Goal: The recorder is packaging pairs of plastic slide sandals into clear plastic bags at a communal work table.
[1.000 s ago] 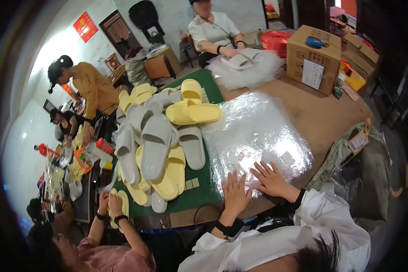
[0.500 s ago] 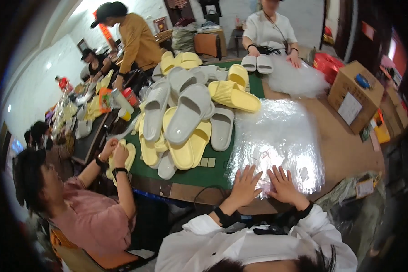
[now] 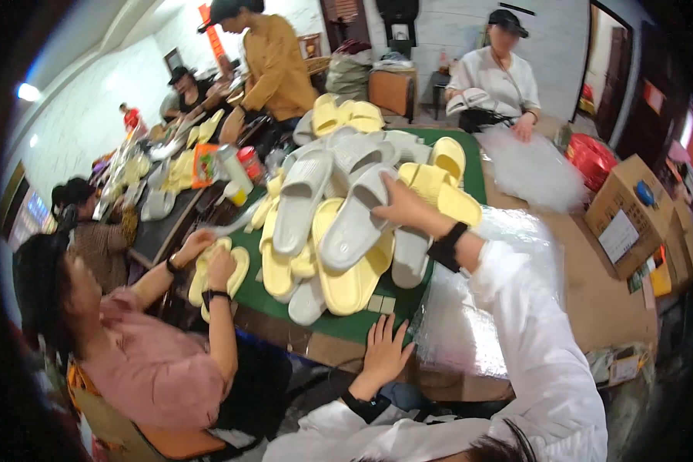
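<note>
My left hand [image 3: 385, 353] lies on the table's near edge with fingers spread, next to the green mat [image 3: 266, 308] and holding nothing. Across the pile reaches my right arm. My right hand [image 3: 404, 204] grips a grey slide slipper [image 3: 346, 242] by its side near the strap, thumb below and fingers partly hidden behind it. This slipper rests atop a yellow slipper [image 3: 362, 289]. Several more grey and yellow slippers lie heaped around it. Beside the heap, under my right forearm, a stack of clear plastic bags [image 3: 462, 331] covers part of the brown tabletop.
At left, a co-worker in pink [image 3: 158, 346] handles yellow slippers [image 3: 239, 266]. Across the table a co-worker in white [image 3: 504, 85] holds a light slipper beside loose clear plastic [image 3: 527, 165]. A cardboard box [image 3: 627, 215] and red plastic bag [image 3: 590, 162] stand at right.
My right hand has left the plastic bags and reached forward-left to the grey slipper. My left hand has slid left off the bags. The view has shifted, and the far co-worker has raised the light slippers.
</note>
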`<state>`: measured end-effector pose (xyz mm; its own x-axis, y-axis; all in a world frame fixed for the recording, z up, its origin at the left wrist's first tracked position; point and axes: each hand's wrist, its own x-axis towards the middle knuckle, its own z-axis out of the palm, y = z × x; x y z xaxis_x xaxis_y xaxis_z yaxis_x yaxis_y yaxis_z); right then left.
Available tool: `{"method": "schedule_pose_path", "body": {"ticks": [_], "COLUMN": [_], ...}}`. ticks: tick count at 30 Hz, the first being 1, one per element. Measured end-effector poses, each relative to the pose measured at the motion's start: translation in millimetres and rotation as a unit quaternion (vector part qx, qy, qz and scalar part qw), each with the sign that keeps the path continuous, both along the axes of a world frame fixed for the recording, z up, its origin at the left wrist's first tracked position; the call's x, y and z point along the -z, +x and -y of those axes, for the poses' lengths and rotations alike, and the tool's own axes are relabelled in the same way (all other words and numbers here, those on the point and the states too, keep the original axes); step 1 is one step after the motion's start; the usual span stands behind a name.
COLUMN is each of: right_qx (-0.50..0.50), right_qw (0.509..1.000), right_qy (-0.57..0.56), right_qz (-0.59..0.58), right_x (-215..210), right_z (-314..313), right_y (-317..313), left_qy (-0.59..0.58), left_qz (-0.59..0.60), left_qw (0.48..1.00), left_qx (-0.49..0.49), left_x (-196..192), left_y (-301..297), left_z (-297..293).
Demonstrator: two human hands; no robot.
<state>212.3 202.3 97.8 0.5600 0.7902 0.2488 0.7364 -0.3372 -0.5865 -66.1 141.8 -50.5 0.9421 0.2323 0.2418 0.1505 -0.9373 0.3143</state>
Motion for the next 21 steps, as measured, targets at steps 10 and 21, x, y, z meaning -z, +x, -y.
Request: {"method": "schedule_pose_path", "body": {"ticks": [10, 21], "right_qx": [0.019, 0.291], "right_qw": [0.971, 0.764], "right_qy": [0.135, 0.404], "right_qz": [-0.197, -0.411], "right_x": [-75, -72], "right_z": [-25, -20], "right_y": [30, 250], "left_qy": [0.006, -0.029], "left_qz": [-0.011, -0.020], "left_qw": [1.000, 0.999], "left_qx": [-0.024, -0.032], "left_x": [-5, -10], "left_y": [-5, -5], "left_z": [1, 0]}}
